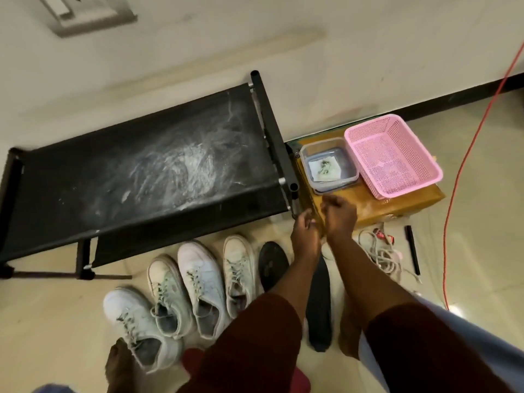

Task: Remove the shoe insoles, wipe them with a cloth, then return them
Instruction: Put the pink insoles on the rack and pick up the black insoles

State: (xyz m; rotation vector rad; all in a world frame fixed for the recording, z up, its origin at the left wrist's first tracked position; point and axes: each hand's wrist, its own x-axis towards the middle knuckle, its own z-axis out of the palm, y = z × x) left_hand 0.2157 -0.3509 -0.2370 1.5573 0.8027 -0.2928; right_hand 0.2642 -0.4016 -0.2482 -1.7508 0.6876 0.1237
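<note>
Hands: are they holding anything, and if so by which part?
It cannot be told: the left hand and right hand, fingers curled, are close together by the box, and nothing shows clearly in them.

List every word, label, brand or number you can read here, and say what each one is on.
No text here is legible.
Green marks on the white square in the clear container: too blurred to read.
Faint mark on the cardboard box: too small to read.
No brand shows on the white shoes.
</note>
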